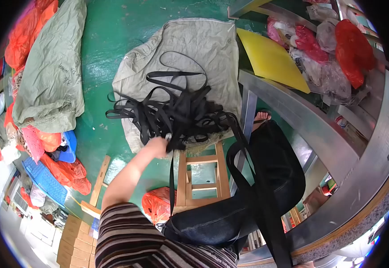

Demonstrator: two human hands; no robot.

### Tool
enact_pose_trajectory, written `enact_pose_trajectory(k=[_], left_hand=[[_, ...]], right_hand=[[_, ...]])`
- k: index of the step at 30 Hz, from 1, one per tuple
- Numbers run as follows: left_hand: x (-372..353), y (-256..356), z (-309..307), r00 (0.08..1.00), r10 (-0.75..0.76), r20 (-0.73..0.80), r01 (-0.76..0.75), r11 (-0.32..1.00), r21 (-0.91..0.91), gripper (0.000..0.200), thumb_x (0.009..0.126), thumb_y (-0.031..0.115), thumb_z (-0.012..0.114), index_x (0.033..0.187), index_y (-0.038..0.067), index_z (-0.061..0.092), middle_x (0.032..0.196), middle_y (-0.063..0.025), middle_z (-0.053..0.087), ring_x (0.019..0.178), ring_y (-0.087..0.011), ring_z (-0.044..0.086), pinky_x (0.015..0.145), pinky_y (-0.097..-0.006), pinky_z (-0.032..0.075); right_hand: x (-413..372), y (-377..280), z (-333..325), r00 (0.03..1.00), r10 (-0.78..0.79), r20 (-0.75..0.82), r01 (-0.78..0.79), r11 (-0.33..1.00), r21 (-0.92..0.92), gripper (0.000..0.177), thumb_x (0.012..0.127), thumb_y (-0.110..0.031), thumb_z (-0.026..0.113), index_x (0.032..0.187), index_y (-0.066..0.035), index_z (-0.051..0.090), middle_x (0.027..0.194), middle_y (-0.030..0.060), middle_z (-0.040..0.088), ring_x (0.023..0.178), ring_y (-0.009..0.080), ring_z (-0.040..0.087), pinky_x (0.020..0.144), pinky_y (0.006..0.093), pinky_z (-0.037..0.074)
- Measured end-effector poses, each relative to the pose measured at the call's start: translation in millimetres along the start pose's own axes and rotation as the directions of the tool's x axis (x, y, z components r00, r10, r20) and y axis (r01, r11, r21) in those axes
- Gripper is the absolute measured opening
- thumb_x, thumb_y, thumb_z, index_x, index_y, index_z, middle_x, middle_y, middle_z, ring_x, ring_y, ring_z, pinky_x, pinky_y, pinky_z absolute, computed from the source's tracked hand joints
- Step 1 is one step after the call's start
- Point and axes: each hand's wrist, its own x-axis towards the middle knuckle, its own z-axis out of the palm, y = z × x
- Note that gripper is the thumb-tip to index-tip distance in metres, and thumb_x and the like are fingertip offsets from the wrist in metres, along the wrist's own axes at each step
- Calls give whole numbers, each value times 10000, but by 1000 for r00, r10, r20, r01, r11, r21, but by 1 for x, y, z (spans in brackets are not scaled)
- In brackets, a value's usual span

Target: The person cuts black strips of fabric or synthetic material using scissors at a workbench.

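Note:
A tangled pile of black straps (176,111) lies on a pale woven sack (203,44) on the floor. My left hand (157,146) is at the pile's near edge, its fingers closed on a black strap. One strap hangs down from beside this hand. Other long black straps run from the pile's right side over my dark-clothed lap (203,221) to the bottom edge. There, a sliver of skin, apparently my right hand (305,265), shows beside the straps; its fingers are hidden.
A wooden stool or frame (203,159) stands before my lap. Metal table legs (301,105), a yellow sheet (270,60) and plastic bags (353,51) are on the right. At left lie a greenish sack (54,67), red bags (71,174) and a blue crate (45,181).

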Motion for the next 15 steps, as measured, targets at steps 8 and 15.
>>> enact_pose_trajectory(k=[8, 15], left_hand=[[8, -9, 9, 945, -90, -313, 138, 981, 136, 521, 717, 235, 732, 1199, 82, 606, 1123, -138, 645, 1139, -325, 585, 1033, -549, 415], [200, 53, -84, 709, -55, -703, -371, 819, -438, 514, 790, 216, 603, 1288, 99, 560, 1221, -262, 593, 1168, -419, 552, 974, -507, 461]], right_hand=[[20, 1, -1, 996, -82, -47, 82, 997, -8, 223, 698, -121, 830, 822, -35, 666, 813, 113, 627, 767, 283, 614, 702, 394, 457], [28, -6, -2, 996, -70, -55, 70, 998, -3, 258, 698, -171, 844, 747, -36, 629, 704, 88, 569, 652, 259, 574, 611, 379, 410]])
